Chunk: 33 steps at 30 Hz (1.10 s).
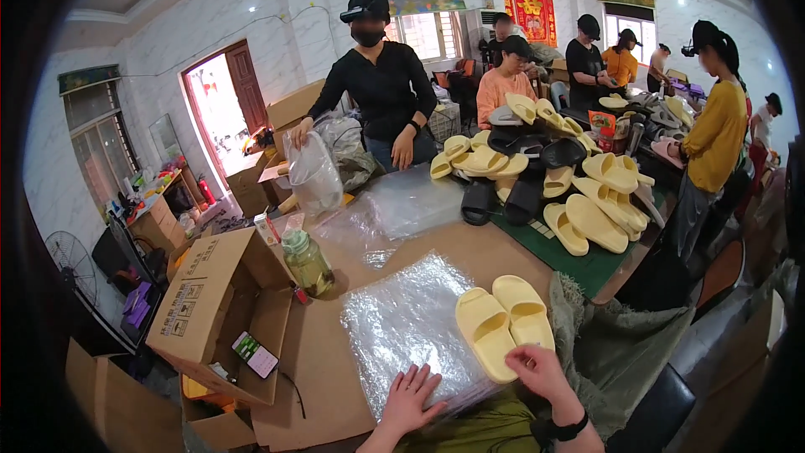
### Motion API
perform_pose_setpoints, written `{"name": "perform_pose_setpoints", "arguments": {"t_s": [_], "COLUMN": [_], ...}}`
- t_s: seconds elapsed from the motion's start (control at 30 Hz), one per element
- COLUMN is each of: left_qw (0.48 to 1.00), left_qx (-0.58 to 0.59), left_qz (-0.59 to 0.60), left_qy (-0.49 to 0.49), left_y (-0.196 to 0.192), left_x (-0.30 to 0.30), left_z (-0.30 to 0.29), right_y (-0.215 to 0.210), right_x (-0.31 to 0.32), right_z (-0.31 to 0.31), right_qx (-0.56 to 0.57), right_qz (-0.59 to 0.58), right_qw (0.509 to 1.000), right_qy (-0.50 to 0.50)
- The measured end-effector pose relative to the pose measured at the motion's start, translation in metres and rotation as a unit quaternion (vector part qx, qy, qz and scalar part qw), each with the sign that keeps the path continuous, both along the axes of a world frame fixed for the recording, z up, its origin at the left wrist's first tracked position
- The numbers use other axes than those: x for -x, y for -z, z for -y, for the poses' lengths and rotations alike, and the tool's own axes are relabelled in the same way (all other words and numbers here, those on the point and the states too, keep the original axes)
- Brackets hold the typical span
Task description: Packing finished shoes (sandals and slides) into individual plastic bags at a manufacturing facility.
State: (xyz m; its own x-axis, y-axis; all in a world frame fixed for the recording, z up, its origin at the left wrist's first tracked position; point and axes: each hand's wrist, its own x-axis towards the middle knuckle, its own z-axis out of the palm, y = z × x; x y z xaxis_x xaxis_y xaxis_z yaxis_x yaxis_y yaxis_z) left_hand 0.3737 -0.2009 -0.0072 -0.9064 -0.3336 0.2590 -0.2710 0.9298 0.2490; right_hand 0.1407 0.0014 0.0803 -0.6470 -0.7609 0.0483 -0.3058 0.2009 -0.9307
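My left hand [411, 396] lies with fingers spread on a stack of clear plastic bags [402, 310] in front of me. A pair of pale yellow slippers [485, 329] is side by side over the right part of the stack, toes pointing away. My right hand [543, 373], a dark band on its wrist, is at the heel end of the pair. Its fingers are curled and pressed together on the heel of the right slipper; the fingertips are partly hidden.
A heap of yellow and black slippers [587, 210] covers a green mat at the right. To the left stand a lidded jar of liquid [307, 264] and an open carton [210, 310] holding a phone [254, 356]. Across the table, a person in black handles a clear bag [314, 176].
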Motion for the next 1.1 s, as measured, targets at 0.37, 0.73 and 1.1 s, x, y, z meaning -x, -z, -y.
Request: {"name": "perform_pose_setpoints", "arguments": {"t_s": [0.37,0.73,1.1], "left_qw": [1.0,1.0,0.968], "left_qx": [0.007,-0.015,-0.151], "left_qz": [-0.004,0.019,0.196], "left_qy": [0.002,0.013,0.052], "left_y": [-0.003,-0.001,-0.009], "left_x": [0.001,-0.001,0.007], "left_z": [-0.001,0.003,0.022], "right_y": [0.063,0.083,0.044], "right_x": [0.06,0.098,0.023], "right_z": [0.088,0.084,-0.003], "right_qx": [-0.169,-0.151,0.055], "right_qz": [-0.328,-0.322,-0.206], "right_qw": [0.924,0.915,0.965], "right_qy": [0.099,0.191,0.153]}}
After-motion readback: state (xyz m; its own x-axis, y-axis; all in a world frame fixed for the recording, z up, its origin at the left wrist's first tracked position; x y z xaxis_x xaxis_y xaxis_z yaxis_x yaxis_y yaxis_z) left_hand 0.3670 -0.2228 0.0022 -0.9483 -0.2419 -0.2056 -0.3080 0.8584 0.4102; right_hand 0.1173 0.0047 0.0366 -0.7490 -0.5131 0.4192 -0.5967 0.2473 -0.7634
